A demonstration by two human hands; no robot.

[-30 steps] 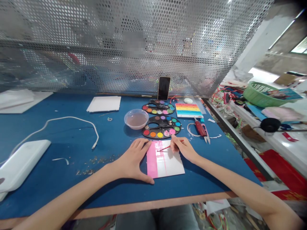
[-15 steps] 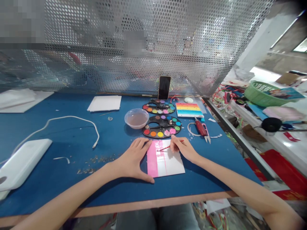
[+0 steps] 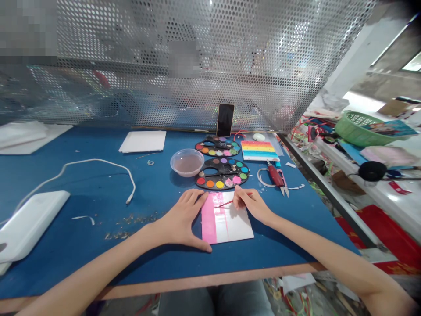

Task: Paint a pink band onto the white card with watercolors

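Taking the white card (image 3: 239,228) as the centre of the dial, we find it lying flat on the blue table (image 3: 158,272), near the edge on the person's side. Its 9 o'clock side bears a solid pink band, with patchier pink and a thin pink line beside it. We note the left hand (image 3: 179,221) at 9 o'clock, thumb and forefinger spread wide, their tips at the card's two near-side and far-side left corners. The right hand (image 3: 252,204), at 2 o'clock, has its fingers closed narrowly round a thin red paintbrush (image 3: 226,203), whose tip meets the card beside the pink band. At 12 o'clock we record a black paint palette (image 3: 222,173), just beyond the card, then a second palette (image 3: 217,148) and an upright phone (image 3: 225,120). A clear bowl (image 3: 187,174) of murky liquid stands at 11 o'clock, and a rainbow-striped panel (image 3: 259,151) lies at 1 o'clock. We place the red-handled snips (image 3: 274,174) between 1 and 2 o'clock, and a white cable (image 3: 97,160) towards 10 o'clock.
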